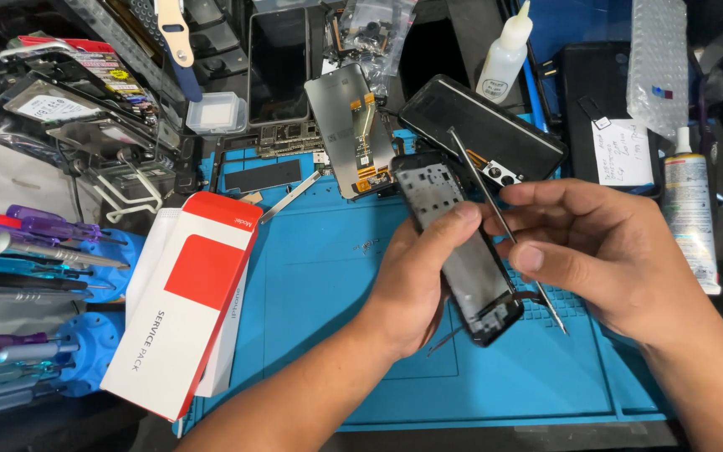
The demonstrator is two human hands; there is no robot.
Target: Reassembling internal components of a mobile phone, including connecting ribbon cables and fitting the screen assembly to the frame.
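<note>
Left hand point(412, 289): we close our grip round the black rectangular phone frame point(462, 251), thumb along its edge.
Right hand point(583, 251): grip pinches thin metal tweezers point(504, 226).
Handling: we judge the frame light, thin, fragile; hold its long edges.

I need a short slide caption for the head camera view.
Left hand holds a black phone frame over a blue mat; right hand holds metal tweezers.

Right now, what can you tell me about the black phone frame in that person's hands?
The black phone frame is a long, slim shell, stripped and open, its inner face a dull grey panel with small holes near the top. It looks like plastic and metal. The left hand holds it tilted above the blue work mat, thumb on its upper edge. The right hand holds thin metal tweezers beside it.
</note>
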